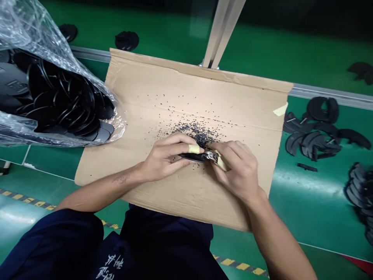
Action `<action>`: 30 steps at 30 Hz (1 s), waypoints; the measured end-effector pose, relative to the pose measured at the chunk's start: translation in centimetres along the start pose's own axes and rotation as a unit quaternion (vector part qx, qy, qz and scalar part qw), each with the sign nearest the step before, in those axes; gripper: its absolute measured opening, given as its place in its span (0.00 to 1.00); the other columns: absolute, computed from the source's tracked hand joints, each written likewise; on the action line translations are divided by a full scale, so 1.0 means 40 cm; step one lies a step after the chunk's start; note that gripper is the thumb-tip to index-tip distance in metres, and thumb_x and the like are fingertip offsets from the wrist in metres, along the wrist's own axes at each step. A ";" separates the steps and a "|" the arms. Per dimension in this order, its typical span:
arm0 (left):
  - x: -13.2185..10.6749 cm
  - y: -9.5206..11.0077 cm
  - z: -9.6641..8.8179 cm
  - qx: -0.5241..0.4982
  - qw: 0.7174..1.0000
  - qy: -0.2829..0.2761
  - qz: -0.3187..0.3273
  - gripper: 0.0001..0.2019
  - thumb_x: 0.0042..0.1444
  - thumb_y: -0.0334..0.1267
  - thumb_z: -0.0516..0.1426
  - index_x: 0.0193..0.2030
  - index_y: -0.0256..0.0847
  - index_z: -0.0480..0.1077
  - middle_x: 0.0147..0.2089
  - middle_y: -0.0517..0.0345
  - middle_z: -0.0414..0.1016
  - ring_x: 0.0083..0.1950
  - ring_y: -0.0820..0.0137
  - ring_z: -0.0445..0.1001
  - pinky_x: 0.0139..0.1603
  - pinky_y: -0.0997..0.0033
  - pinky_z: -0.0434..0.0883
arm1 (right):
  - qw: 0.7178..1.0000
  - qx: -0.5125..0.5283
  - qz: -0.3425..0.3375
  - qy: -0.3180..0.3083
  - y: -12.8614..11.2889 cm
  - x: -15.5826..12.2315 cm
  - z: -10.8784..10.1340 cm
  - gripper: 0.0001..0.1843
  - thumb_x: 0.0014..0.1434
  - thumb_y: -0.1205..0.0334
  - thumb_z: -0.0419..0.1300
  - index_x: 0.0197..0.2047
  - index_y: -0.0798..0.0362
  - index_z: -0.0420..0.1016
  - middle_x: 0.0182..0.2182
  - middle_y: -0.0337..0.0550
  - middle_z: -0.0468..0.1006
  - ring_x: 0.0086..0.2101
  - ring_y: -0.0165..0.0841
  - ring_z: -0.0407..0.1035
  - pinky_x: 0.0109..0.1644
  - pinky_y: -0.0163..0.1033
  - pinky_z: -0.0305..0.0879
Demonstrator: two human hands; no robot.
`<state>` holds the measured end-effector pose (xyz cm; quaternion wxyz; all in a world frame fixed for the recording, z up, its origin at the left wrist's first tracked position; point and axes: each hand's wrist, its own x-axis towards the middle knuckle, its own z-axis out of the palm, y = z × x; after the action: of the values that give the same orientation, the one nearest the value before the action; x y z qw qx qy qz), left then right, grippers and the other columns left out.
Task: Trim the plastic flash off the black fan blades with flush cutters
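Between the thumb and fingers of my left hand point(167, 155) is a flat black plastic part point(194, 156), held over the cardboard. Yellow tape wraps one of that hand's fingers. My right hand point(239, 167) is closed around a small pair of nippers point(210, 155), whose metal jaws meet the right end of the black part. The handles are mostly hidden in the palm, with something yellow showing there. Just beyond the hands lies a heap of tiny black scraps point(201, 136), scattered thinly outward over the cardboard sheet point(145, 81).
A clear plastic bag point(26, 23) full of black discs point(67, 101) lies at the left. Curved black pieces point(314, 144) are piled on the green surface point(309, 210) at the right, with more stacked at the far right edge. A metal post point(223, 35) rises behind the cardboard.
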<state>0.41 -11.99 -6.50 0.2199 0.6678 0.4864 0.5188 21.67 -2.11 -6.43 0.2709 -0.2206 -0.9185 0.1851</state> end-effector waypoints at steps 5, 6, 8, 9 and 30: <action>0.000 0.001 0.003 -0.009 1.000 0.000 0.008 0.11 0.62 0.31 0.64 0.51 0.41 0.79 0.46 0.51 0.82 0.48 0.70 0.80 0.48 0.68 0.77 | 1.000 -0.028 -0.006 0.001 -0.001 -0.005 -0.003 0.10 0.66 0.65 0.60 0.50 0.51 0.79 0.34 0.45 0.82 0.33 0.36 0.70 0.37 0.42 0.64; 0.000 0.001 0.003 -0.010 1.000 -0.001 0.011 0.11 0.62 0.31 0.64 0.51 0.41 0.79 0.46 0.51 0.82 0.47 0.69 0.80 0.48 0.68 0.77 | 0.999 -0.034 -0.010 0.005 -0.002 -0.005 -0.003 0.10 0.67 0.66 0.60 0.49 0.51 0.79 0.33 0.44 0.82 0.32 0.36 0.70 0.37 0.42 0.64; 0.000 0.000 0.004 -0.012 1.000 -0.003 0.013 0.11 0.62 0.30 0.64 0.51 0.41 0.79 0.45 0.51 0.82 0.47 0.69 0.80 0.47 0.68 0.77 | 0.999 -0.048 -0.019 0.010 -0.004 -0.005 -0.004 0.10 0.67 0.66 0.60 0.49 0.52 0.80 0.32 0.44 0.81 0.31 0.35 0.70 0.36 0.42 0.64; -0.001 -0.001 0.005 -0.014 1.000 -0.003 0.014 0.11 0.62 0.31 0.64 0.51 0.41 0.79 0.45 0.51 0.82 0.47 0.69 0.80 0.47 0.67 0.77 | 0.998 -0.057 -0.025 0.011 -0.005 -0.005 -0.004 0.09 0.67 0.67 0.60 0.48 0.53 0.80 0.31 0.44 0.81 0.31 0.35 0.70 0.36 0.41 0.64; 0.008 0.004 0.006 0.142 0.989 0.039 0.022 0.09 0.62 0.35 0.65 0.49 0.41 0.78 0.44 0.55 0.84 0.45 0.69 0.79 0.48 0.63 0.76 | 0.987 -0.158 0.012 0.006 -0.001 0.001 0.006 0.11 0.65 0.70 0.56 0.46 0.55 0.79 0.30 0.44 0.79 0.31 0.35 0.66 0.35 0.41 0.55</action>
<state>0.68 -11.72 -6.31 0.0917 0.6819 0.5488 0.4748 21.49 -2.17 -6.59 0.2356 -0.2726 -0.9320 0.0399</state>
